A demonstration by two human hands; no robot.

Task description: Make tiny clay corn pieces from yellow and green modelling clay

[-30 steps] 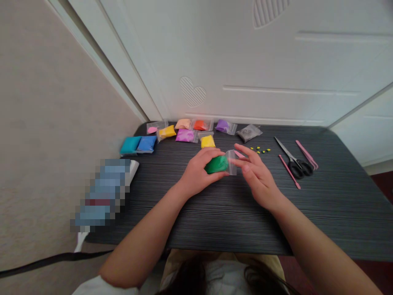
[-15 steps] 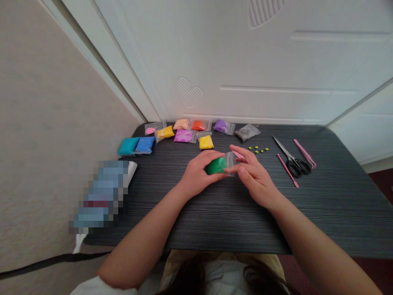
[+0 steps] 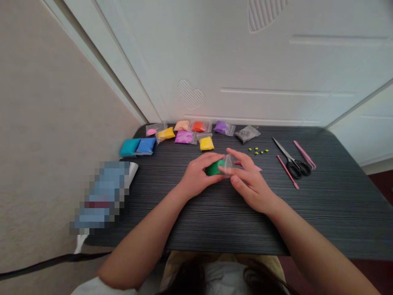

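Note:
My left hand (image 3: pixel 196 174) is wrapped round a clear zip bag of green clay (image 3: pixel 214 167), thumb on the near side and fingers on the far side. The bag's open-looking clear end points right. My right hand (image 3: pixel 250 178) is at that end with fingers apart, the index finger reaching over the bag against the green clay. Partly hidden behind the right hand lies a pink pointed tool (image 3: pixel 258 168). Beyond the hands are several small yellow-and-green pieces (image 3: pixel 256 151) and a bag of yellow clay (image 3: pixel 206 143).
Scissors (image 3: pixel 293 161), a pink stick tool (image 3: pixel 287 172) and pink tweezers (image 3: pixel 304 155) lie to the right. Bags of purple (image 3: pixel 221 127), grey (image 3: pixel 247 133), magenta (image 3: pixel 184 137) and blue clay (image 3: pixel 145 145) line the back. A blurred-out device (image 3: pixel 102 192) stands at the left edge.
My right hand has shifted left, closer to my left hand, its index finger further over the bag. The pink pointed tool's tip now shows right of that hand's fingers.

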